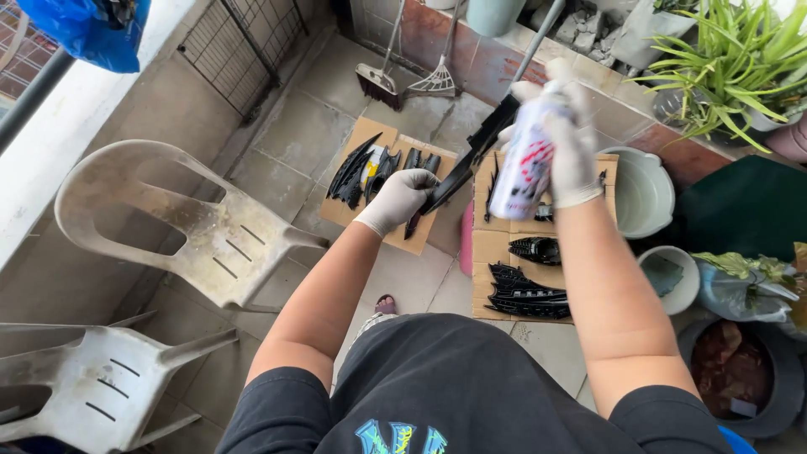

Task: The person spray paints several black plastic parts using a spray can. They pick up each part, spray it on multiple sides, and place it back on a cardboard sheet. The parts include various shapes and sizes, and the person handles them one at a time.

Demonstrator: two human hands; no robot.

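My left hand [402,198], in a pale glove, grips the lower end of a long black plastic panel [481,143] that slants up to the right. My right hand [570,143], also gloved, is wrapped around a white spray can [525,164] with red and dark markings, held just right of the panel. Below them lie two flattened cardboard sheets on the tiled floor: the left cardboard [370,134] carries several black curved parts [353,172], and the right cardboard [496,248] carries more black parts [525,294].
Two dirty white plastic chairs [181,223] stand at the left. A broom [380,80] and rake lean on the far wall. White buckets [643,189], a dark pot [740,370] and green plants [740,59] crowd the right. A wire grid [239,46] leans at upper left.
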